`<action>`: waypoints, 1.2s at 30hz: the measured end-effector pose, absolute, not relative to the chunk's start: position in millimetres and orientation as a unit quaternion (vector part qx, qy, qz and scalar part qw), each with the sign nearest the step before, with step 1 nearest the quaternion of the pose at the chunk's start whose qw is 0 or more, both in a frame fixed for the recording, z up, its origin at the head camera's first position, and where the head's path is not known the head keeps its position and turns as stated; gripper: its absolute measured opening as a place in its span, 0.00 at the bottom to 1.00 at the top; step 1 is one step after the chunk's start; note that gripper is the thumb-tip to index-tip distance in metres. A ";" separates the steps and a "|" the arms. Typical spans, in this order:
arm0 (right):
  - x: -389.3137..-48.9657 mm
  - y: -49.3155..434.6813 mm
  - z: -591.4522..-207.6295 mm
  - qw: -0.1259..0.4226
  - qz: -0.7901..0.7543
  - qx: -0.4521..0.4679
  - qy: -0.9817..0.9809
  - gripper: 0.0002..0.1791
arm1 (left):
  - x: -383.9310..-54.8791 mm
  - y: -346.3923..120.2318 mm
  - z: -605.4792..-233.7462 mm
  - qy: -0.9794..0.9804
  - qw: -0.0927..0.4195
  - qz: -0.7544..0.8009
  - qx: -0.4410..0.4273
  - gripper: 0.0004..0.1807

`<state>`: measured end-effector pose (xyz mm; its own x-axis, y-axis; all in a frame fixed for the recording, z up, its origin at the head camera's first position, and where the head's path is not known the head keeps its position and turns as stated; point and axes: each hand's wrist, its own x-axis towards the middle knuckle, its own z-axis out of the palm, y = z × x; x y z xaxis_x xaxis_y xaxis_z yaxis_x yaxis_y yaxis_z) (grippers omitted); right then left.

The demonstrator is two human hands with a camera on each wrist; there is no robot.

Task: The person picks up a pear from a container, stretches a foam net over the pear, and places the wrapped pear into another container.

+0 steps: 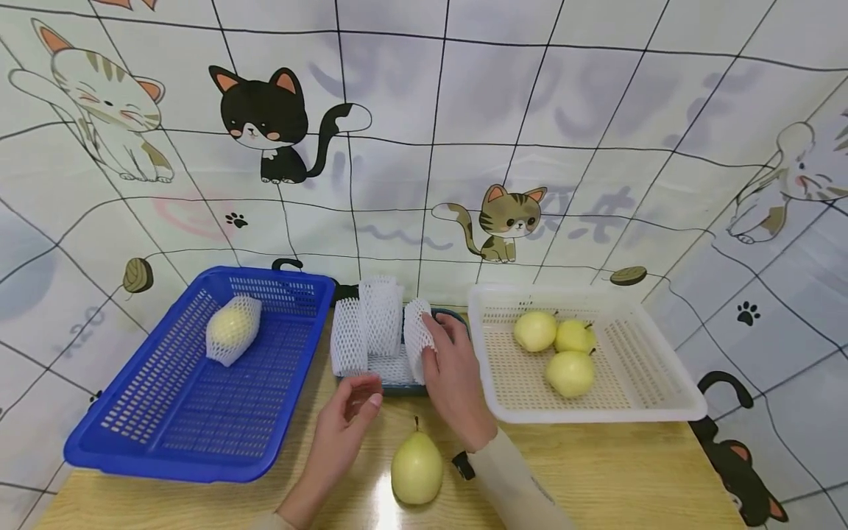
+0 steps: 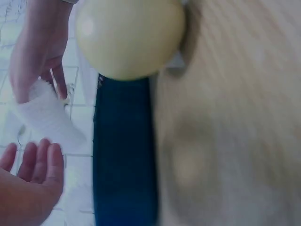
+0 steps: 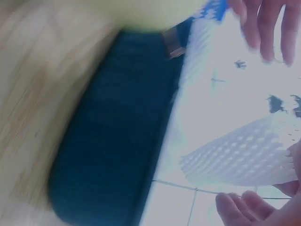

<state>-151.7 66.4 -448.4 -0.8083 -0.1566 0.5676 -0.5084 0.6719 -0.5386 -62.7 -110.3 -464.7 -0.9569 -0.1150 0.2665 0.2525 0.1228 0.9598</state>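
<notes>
My right hand (image 1: 458, 377) pinches a white foam net sleeve (image 1: 417, 335) over the right side of a dark teal container (image 1: 397, 391). In the right wrist view the sleeve (image 3: 244, 157) hangs tilted above the container's wall. More white foam net sleeves (image 1: 380, 316) lie in the container on the left. My left hand (image 1: 341, 423) holds nothing, its fingers loosely bent near the container's front left corner; the left wrist view shows its fingers apart from the sleeve (image 2: 51, 115). A yellow-green pear (image 1: 416, 469) with its stem up stands on the table between my forearms.
A blue basket (image 1: 179, 470) on the left holds one pear in a foam net (image 1: 233, 327). On the right, a white basket (image 1: 596, 416) holds three bare pears (image 1: 570, 373). Behind them rises a cat-printed cloth (image 1: 397, 162). The table (image 1: 596, 471) is wooden.
</notes>
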 end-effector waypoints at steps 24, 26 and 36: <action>-113.0 107.4 -417.9 -0.057 0.658 0.108 -0.743 0.14 | -76.5 -60.9 -440.2 -0.671 0.009 -0.738 -0.068 0.33; -112.0 108.9 -418.4 -0.067 0.669 0.107 -0.733 0.14 | -76.5 -59.7 -440.6 -0.678 0.018 -0.732 -0.062 0.29; -108.8 113.3 -423.9 -0.068 0.685 0.085 -0.721 0.11 | -74.0 -59.4 -443.7 -0.735 0.089 -0.669 -0.062 0.08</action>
<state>-108.8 113.3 -423.9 -0.9764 -0.2151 0.0176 -0.0286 0.0482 -0.9984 -74.0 -59.4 -443.7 -0.9767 -0.0279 0.2129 0.2094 0.0959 0.9731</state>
